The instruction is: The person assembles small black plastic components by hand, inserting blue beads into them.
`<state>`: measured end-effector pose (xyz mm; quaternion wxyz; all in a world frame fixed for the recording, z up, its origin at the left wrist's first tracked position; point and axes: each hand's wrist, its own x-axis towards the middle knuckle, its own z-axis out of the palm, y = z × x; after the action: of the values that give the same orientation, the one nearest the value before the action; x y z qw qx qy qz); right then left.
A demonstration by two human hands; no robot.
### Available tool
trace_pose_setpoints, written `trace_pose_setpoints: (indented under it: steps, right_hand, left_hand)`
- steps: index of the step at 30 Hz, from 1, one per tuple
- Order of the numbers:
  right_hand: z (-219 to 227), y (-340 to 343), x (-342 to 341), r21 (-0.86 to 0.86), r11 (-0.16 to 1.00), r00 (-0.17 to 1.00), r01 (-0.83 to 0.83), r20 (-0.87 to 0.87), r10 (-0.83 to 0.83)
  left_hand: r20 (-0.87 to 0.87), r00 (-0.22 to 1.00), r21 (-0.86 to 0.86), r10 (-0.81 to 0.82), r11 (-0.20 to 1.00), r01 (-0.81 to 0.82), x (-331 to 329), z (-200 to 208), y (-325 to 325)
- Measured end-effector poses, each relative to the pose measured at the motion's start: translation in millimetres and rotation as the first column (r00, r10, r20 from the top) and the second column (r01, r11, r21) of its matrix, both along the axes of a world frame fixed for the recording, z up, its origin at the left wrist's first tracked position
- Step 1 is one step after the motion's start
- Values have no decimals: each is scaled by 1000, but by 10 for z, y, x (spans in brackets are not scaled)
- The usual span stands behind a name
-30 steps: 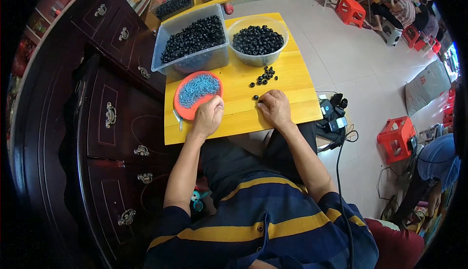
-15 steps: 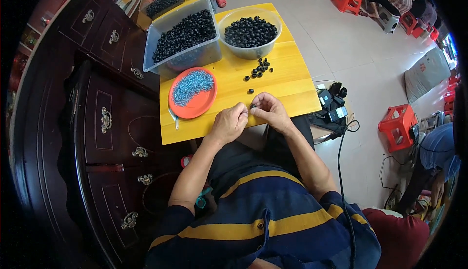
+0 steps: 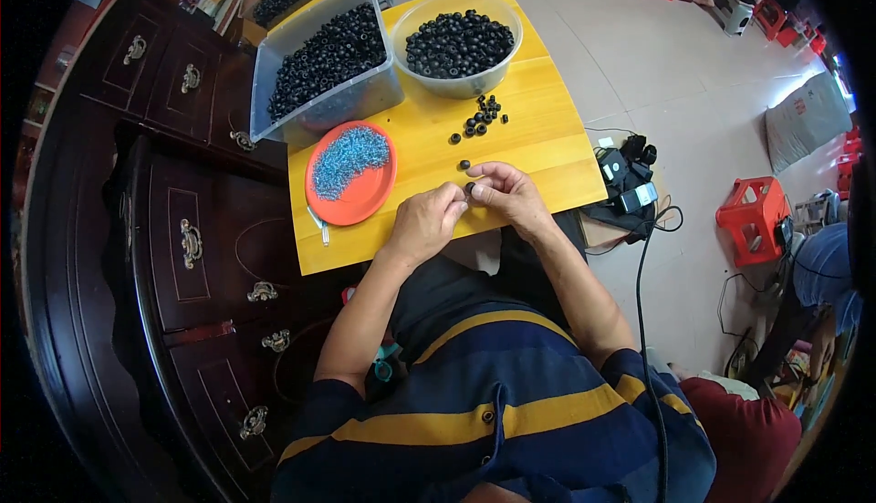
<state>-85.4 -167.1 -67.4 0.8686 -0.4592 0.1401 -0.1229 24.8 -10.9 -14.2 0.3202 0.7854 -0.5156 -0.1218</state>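
Well, right fingers (image 3: pixel 493 196) pinch a round bead (image 3: pixel 469 189).

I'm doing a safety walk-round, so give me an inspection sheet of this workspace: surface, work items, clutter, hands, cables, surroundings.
Surface: yellow table, partly covered by containers.
Work items: rectangular tub and round bowl, both holding black beads; orange plate with small bluish pieces.
Clutter: loose black beads near the bowl; black devices beside the table's right edge.
Hands: right hand pinches a black bead; left hand close beside it, anything inside hidden.
Cables: black cable running down past the person's right sleeve.
Surroundings: dark cabinet at left; red stool on the tiled floor at right.
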Motion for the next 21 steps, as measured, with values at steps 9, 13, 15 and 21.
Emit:
trace_pose_setpoints:
  steps: [9,13,15,21]
  right_hand:
    - [6,-25,32,-189,981,988,-51,-155,21]
    - [22,-24,40,-148,987,993,-64,-110,48]
    - [35,-29,34,-118,990,994,-70,-90,60]
    - [80,-55,-4,207,970,991,-130,56,121]
  left_hand:
    - [-63,996,19,66,998,-65,63,78,-78]
    - [-93,992,17,86,996,-85,64,88,-81]
    - [-168,981,-96,102,988,-119,63,46,-85]
    - [-454,889,-161,67,975,-156,-25,132,-148]
